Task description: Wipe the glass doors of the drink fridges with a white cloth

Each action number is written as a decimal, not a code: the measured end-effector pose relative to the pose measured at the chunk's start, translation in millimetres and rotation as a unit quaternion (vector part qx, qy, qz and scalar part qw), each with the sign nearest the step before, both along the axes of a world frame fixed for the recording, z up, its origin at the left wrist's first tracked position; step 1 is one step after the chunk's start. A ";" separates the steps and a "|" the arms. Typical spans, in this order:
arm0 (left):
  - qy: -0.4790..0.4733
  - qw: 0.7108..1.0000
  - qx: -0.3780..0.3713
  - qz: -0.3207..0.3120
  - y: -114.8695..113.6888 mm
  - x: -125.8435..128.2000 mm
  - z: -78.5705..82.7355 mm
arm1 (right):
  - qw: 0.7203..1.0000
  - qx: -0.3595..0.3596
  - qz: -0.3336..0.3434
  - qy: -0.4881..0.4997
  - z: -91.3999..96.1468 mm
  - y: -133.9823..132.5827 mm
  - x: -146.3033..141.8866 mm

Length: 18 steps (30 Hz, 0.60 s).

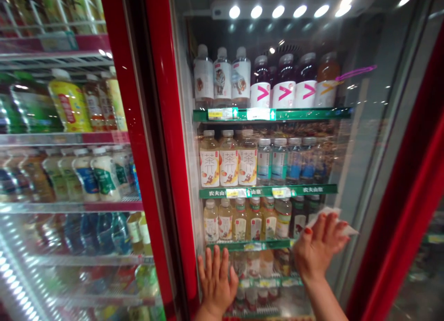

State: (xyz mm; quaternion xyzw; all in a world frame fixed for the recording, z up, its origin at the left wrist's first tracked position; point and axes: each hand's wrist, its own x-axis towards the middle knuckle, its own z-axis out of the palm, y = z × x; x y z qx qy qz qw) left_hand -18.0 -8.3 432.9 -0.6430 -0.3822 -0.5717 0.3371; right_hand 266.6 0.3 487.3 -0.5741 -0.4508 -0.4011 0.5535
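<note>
My left hand [215,280] lies flat and open against the glass door [347,173] of a drinks fridge, low down beside the red door frame [163,150]. My right hand [321,247] presses a white cloth or paper [331,214] against the same glass, further right and a little higher, fingers spread over it. Behind the glass, green-edged shelves [270,114] carry rows of bottled tea, juice and water.
A second fridge [69,173] on the left holds more bottles on pink-edged shelves. Another red frame [405,210] runs diagonally at the right. Bright lamps [277,11] shine at the fridge's top and reflect on the glass.
</note>
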 end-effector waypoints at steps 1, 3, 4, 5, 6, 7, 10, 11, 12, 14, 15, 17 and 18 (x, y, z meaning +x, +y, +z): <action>0.001 1.000 -0.001 -0.001 -0.7 0.0 0.7 | 0.999 -0.017 0.013 -0.046 0.1 -0.9 -13.3; 0.005 1.000 -0.004 0.001 -1.5 -0.6 1.5 | 0.981 -0.057 0.050 -0.178 -10.9 -10.7 -35.8; 0.007 1.000 -0.005 0.003 -1.5 -1.1 1.3 | 0.967 -0.069 0.066 -0.236 -18.5 -17.6 -40.3; 0.007 1.000 -0.006 0.003 -1.3 -1.8 0.7 | 0.956 -0.073 0.076 -0.275 -24.9 -24.2 -38.5; 0.008 1.000 -0.007 0.004 -1.1 -2.5 -0.4 | 0.952 -0.068 0.079 -0.287 -28.3 -29.3 -30.6; 0.008 1.000 -0.010 0.004 -0.9 -3.2 -1.7 | 0.959 -0.057 0.073 -0.269 -27.8 -31.8 -18.4; 0.013 1.000 -0.018 0.005 -3.9 -4.4 -4.7 | 0.990 -0.002 0.020 -0.137 -4.2 -22.7 16.5; 0.012 1.000 -0.021 0.000 -6.5 -4.4 -4.2 | 0.995 0.013 0.001 -0.094 6.5 -16.6 18.5; 0.003 1.000 -0.024 -0.009 -9.9 -4.1 -2.3 | 0.997 0.020 -0.011 -0.069 15.5 -11.2 13.1; -0.028 0.998 -0.032 -0.036 -17.8 -3.6 7.5 | 0.995 0.003 -0.005 -0.100 23.3 -7.0 -14.9; -0.042 0.997 -0.033 -0.049 -21.6 -3.5 15.8 | 0.988 -0.017 0.012 -0.150 21.3 -9.3 -32.4; -0.049 0.996 -0.029 -0.063 -27.0 -4.2 39.9 | 0.962 -0.057 0.050 -0.264 9.5 -19.9 -57.6; -0.040 0.997 -0.024 -0.066 -27.9 -4.8 55.1 | 0.949 -0.067 0.063 -0.302 3.1 -25.9 -60.2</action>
